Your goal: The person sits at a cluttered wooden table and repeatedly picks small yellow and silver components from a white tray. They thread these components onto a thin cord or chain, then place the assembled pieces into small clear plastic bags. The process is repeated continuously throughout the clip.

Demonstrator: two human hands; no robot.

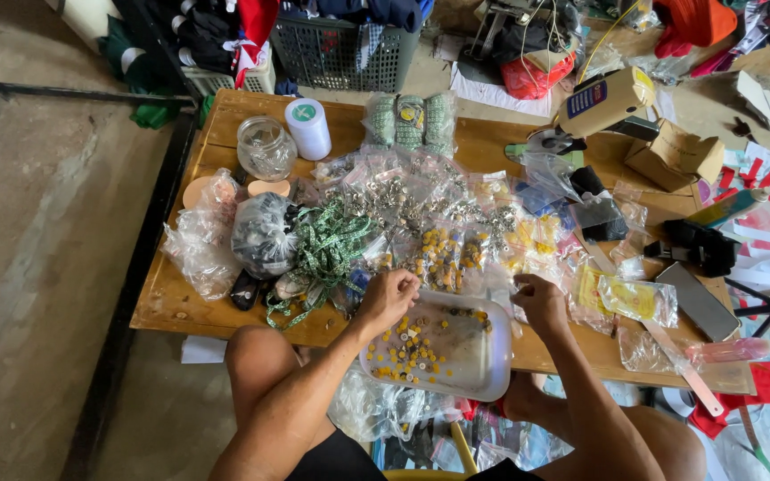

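Observation:
A white rectangular tray rests at the near edge of a low wooden table and holds several small yellow and grey buttons. My left hand is curled at the tray's far left rim, fingers closed; what it pinches is too small to see. My right hand hovers at the tray's far right corner, fingers bent, touching small clear plastic bags. Just beyond both hands lie bags of yellow buttons.
The table is covered with clear bags of metal studs, a green patterned ribbon tangle, a glass jar, a white tub, a cardboard box and a dark phone-like slab. A grey basket stands behind.

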